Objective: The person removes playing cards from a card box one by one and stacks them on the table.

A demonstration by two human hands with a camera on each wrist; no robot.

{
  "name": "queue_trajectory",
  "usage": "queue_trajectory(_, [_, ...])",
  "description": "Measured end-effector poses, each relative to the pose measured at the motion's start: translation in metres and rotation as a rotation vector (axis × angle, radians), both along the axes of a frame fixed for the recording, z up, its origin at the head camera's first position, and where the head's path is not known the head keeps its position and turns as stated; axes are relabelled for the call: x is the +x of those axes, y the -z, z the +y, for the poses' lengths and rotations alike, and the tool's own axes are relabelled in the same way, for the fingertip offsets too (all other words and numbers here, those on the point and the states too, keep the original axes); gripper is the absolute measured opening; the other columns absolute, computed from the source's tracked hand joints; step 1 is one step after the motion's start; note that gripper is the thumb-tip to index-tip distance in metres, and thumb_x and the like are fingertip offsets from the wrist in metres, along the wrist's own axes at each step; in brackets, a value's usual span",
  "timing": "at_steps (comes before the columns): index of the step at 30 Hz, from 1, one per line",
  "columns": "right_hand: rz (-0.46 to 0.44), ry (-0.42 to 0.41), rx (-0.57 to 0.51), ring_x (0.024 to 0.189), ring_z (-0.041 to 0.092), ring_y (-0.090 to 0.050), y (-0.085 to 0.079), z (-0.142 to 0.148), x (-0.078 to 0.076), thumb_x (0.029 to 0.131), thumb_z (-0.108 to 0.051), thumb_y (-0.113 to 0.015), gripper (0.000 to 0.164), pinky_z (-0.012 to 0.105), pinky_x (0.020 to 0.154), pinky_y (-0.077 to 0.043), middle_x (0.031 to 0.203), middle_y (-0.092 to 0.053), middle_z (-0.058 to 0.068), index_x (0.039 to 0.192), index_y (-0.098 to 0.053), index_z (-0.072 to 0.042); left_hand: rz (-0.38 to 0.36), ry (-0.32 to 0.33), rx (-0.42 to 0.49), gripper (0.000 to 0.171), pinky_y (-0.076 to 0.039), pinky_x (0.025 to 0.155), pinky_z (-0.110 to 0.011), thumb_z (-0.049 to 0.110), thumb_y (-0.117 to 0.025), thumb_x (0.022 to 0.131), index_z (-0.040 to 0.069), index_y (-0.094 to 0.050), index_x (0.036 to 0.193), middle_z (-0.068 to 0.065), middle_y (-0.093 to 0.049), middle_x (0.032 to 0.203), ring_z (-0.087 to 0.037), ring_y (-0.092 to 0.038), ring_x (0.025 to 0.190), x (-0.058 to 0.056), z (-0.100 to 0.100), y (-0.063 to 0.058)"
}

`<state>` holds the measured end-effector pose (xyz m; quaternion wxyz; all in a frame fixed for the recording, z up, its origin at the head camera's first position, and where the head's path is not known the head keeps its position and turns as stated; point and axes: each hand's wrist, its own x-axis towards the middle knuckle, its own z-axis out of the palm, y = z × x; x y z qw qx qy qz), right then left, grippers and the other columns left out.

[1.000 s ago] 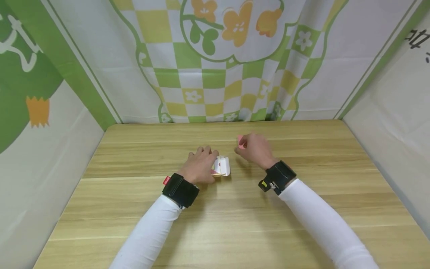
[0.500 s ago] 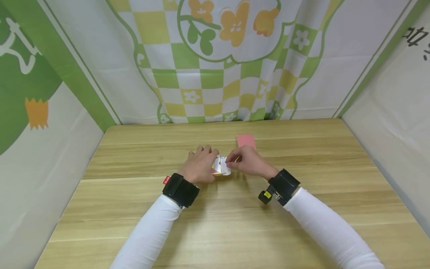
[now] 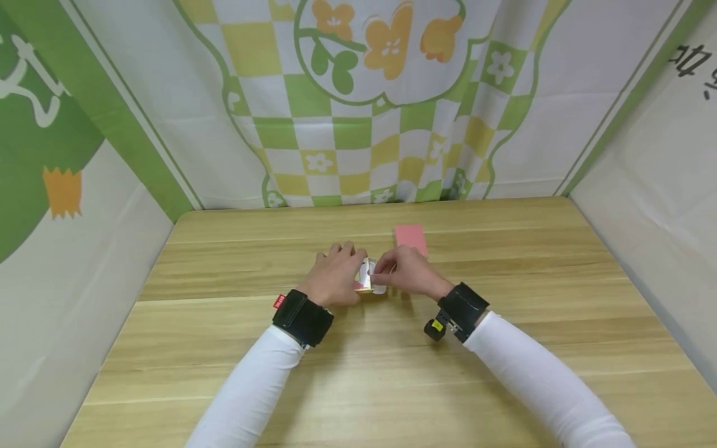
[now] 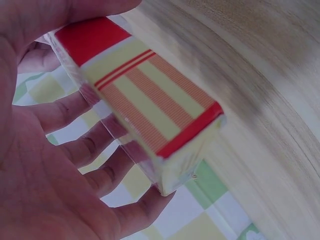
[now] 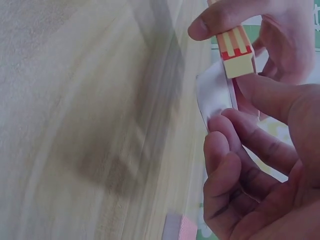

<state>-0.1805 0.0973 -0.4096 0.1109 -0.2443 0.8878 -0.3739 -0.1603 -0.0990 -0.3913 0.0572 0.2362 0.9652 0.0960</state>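
A small card box (image 4: 150, 95) with red and cream stripes lies in the grip of my left hand (image 3: 333, 277). The left wrist view shows the thumb along one edge and the fingers spread under the clear-looking far side. Its white end flap (image 5: 214, 92) stands out from the mouth of the box. My right hand (image 3: 411, 270) pinches this flap between thumb and fingertips, the other fingers curled in. Just behind the right hand, a pink deck of cards (image 3: 411, 238) lies flat on the table, partly covered by that hand in the head view.
The wooden table (image 3: 358, 373) runs back to a green and white checked curtain (image 3: 355, 130). Pale cloth walls close it in at left and right. Both wrists carry black straps (image 3: 463, 311).
My right hand has left the pink deck, come forward and left to the box, and now pinches its white flap. The left hand keeps its hold in place.
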Motion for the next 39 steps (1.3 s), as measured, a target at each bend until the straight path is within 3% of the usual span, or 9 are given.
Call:
queue_trajectory(8, [-0.023,0.060,0.005,0.064,0.013,-0.062,0.000,-0.006,0.002,0.087,-0.017,-0.081,0.010,0.028,0.060,-0.050,0.077,-0.070,-0.002,0.084,-0.074,-0.010,0.002,0.002,-0.001,0.072,-0.044,0.094,-0.060,0.017,-0.087,0.069,0.008,-0.057,0.133,-0.010,-0.054,0.118,-0.033,-0.049,0.113,0.000,0.000,-0.001])
queue_trajectory(16, [-0.080,0.058,-0.004,0.065,0.013,-0.059,0.001,-0.002,0.000,0.087,-0.019,-0.080,0.011,0.028,0.060,-0.048,0.077,-0.071,-0.003,0.084,-0.076,-0.009,-0.003,0.006,-0.010,0.071,-0.043,0.096,-0.063,0.017,-0.086,0.070,0.008,-0.056,0.134,-0.011,-0.054,0.121,-0.035,-0.049,0.117,0.002,0.000,-0.001])
queue_trajectory(30, [-0.315,0.097,-0.162,0.072,0.016,-0.052,-0.002,0.022,-0.002,0.090,-0.012,-0.072,0.012,0.029,0.064,-0.044,0.083,-0.066,0.008,0.088,-0.074,-0.001,0.022,0.008,0.006,0.069,-0.042,0.096,-0.063,0.012,-0.085,0.069,0.007,-0.058,0.132,-0.012,-0.054,0.121,-0.036,-0.049,0.118,0.003,-0.002,0.000])
queue_trajectory(39, [-0.400,0.124,-0.164,0.079,0.017,-0.056,-0.004,0.038,-0.001,0.094,-0.013,-0.067,0.013,0.037,0.075,-0.047,0.089,-0.071,0.003,0.091,-0.074,-0.003,0.030,0.013,0.016,0.069,-0.042,0.096,-0.062,0.011,-0.086,0.068,0.006,-0.059,0.132,-0.012,-0.054,0.119,-0.036,-0.049,0.116,0.003,-0.003,0.000])
